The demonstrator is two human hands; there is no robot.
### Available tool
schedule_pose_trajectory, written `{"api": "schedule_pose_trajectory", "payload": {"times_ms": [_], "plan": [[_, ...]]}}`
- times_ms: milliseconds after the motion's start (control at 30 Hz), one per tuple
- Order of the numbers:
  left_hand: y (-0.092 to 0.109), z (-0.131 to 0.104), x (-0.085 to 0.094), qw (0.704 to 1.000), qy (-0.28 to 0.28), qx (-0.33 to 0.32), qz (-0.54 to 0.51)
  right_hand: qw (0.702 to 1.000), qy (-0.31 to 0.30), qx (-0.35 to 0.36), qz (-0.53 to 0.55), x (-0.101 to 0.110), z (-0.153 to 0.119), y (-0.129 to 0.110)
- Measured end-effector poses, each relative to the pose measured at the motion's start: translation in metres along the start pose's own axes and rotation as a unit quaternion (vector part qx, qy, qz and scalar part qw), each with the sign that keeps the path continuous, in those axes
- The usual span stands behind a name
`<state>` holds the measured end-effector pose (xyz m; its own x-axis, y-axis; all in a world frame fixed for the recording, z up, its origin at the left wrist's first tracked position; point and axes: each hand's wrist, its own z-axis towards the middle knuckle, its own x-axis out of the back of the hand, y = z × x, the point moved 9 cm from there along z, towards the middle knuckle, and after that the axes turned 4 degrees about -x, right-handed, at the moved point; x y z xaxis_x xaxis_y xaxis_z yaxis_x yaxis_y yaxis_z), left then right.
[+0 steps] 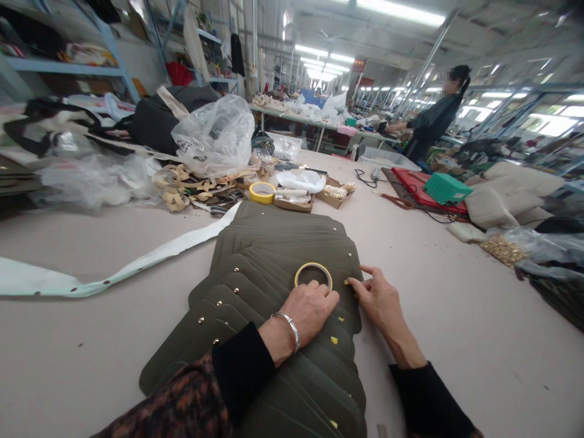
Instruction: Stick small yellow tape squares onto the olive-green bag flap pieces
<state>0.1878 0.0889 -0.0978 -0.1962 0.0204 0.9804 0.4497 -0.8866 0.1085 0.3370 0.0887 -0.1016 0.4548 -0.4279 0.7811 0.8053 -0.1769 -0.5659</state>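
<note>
Overlapping dark olive panels lie fanned out on the table, with small metal studs along their left side and bits of yellow tape near their right edge. My left hand, with a silver bangle at the wrist, is closed on the near rim of a thin yellow tape roll standing over the panels. At the panels' right edge, my right hand has its thumb and a finger at a small yellow tape piece; the index finger reaches out above it.
A second yellow tape roll and a box of gold hardware sit behind the panels. A pale strip crosses the left. Plastic bags are piled back left. A green box stands right; a person stands beyond.
</note>
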Motion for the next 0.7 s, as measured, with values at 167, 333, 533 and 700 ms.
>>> {"api": "schedule_pose_trajectory", "payload": {"times_ms": [167,333,533,700], "plan": [[-0.003,0.003,0.001,1.000,0.012,-0.001,0.005,0.978,-0.020,0.201,-0.053,-0.002,-0.018,-0.030],[-0.003,0.004,0.000,1.000,0.003,-0.009,0.007,0.983,-0.088,0.116,-0.114,-0.024,-0.005,-0.022],[-0.001,0.003,0.010,0.999,0.026,-0.028,-0.002,0.988,-0.101,-0.015,-0.116,-0.024,0.009,-0.006],[0.000,-0.003,0.024,0.995,0.078,-0.053,-0.036,0.978,-0.196,-0.011,-0.073,-0.024,-0.011,-0.007]]}}
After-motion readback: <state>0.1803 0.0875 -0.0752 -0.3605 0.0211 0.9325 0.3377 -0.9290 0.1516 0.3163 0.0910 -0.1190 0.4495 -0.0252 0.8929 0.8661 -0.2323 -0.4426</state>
